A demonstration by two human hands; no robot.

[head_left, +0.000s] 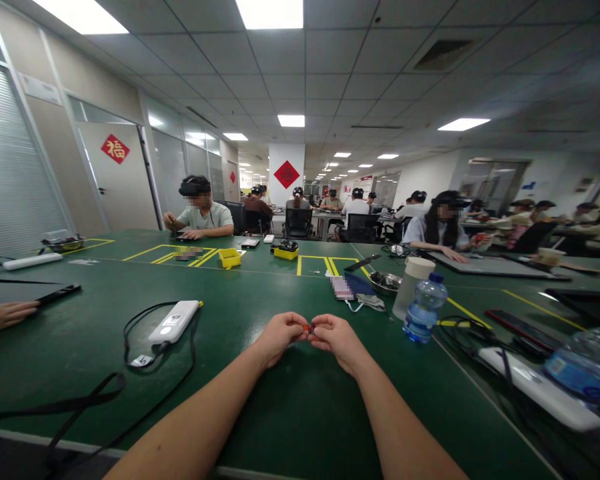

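My left hand (284,335) and my right hand (334,338) meet just above the green table (300,407), fingertips almost touching. Between them is a small orange-red piece (307,328) with a dark part on its right side; it is too small to name. The left thumb and fingers pinch its orange end. On the other side, my right thumb and fingers are closed at the dark end. Most of the piece is hidden by the fingers.
A white power bank (176,321) with a black cable lies to the left. On the right stand a pale bottle (413,287) and a blue water bottle (426,310). Yellow trays (229,258) and a metal bowl (386,283) sit farther back. Another person's hand (7,316) rests at far left.
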